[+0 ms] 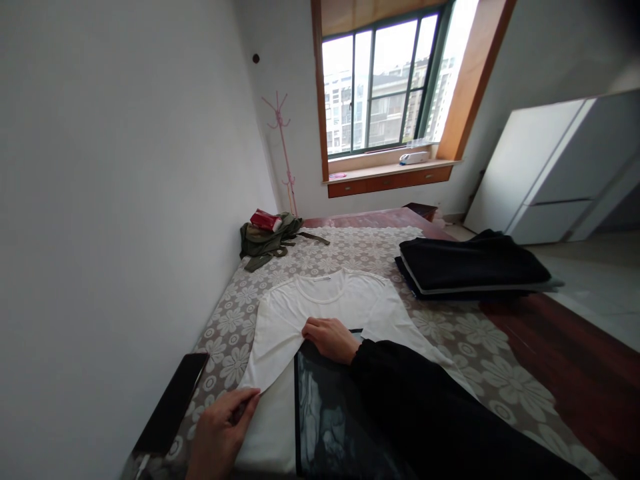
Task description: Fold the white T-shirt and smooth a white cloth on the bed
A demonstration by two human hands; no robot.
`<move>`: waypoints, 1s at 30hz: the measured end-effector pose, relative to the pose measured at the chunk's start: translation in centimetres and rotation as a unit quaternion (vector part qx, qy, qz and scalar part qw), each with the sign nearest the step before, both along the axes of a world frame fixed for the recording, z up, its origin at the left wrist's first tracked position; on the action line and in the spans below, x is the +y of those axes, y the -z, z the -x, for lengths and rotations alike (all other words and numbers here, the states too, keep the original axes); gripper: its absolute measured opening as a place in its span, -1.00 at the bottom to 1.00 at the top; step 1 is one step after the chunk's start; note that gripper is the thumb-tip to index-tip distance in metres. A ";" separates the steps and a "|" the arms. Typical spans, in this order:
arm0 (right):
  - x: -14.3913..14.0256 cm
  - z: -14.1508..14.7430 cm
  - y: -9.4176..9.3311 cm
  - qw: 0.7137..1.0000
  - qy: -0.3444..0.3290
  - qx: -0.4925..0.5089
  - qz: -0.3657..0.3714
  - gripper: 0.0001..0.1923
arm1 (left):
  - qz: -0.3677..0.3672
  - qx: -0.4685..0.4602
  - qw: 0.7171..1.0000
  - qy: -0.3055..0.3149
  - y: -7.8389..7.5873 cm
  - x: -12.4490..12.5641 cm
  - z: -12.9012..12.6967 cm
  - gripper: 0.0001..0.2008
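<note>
A white T-shirt (280, 313) lies spread on the patterned cloth, its neckline toward the window. It bears a large dark print (325, 407) with a pale grey picture. At lower left, my left hand (223, 427) pinches the hem of the shirt's left sleeve between thumb and fingers. My right hand (330, 339) is closed on the white fabric near the print's upper left corner, its fingers curled under. The fabric edge runs in a slant between both hands. My black right sleeve covers much of the print and the shirt's right side.
The flower-patterned cloth (480, 347) covers a reddish table (575, 367). A stack of folded dark clothes (470, 263) lies at right, an olive backpack (270, 243) with a red packet (265, 220) at back left. A black phone (173, 403) with a cable lies by the left wall.
</note>
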State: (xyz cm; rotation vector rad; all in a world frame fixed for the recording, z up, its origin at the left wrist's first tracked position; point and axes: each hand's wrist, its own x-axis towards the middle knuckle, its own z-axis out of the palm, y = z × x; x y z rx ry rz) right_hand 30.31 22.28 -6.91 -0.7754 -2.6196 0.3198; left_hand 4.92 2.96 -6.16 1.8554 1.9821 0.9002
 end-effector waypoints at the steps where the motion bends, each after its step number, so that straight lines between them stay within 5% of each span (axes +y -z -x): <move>1: 0.0 0.0 -0.1 1.000 -0.004 -0.002 -0.001 -0.81 | -0.001 0.004 1.000 0.001 0.0 0.0 0.0 -0.74; 15: -0.1 0.0 0.0 0.999 -0.031 0.006 0.005 -0.82 | 0.016 0.099 0.995 0.022 -1.0 0.5 -0.2 -0.75; 20: -0.2 -0.1 -0.5 0.999 -0.041 0.019 -0.016 -0.79 | -0.042 0.136 0.989 0.034 -1.0 0.7 0.2 -0.76; 25: -1.0 0.2 -1.1 0.984 -0.171 0.049 -0.024 -0.35 | -0.077 0.166 0.980 0.079 -0.7 2.2 -0.3 -0.63; 30: -1.4 0.5 -0.1 0.971 -0.233 0.003 0.053 -0.25 | -0.004 0.249 0.960 0.131 0.5 3.4 -0.9 -0.46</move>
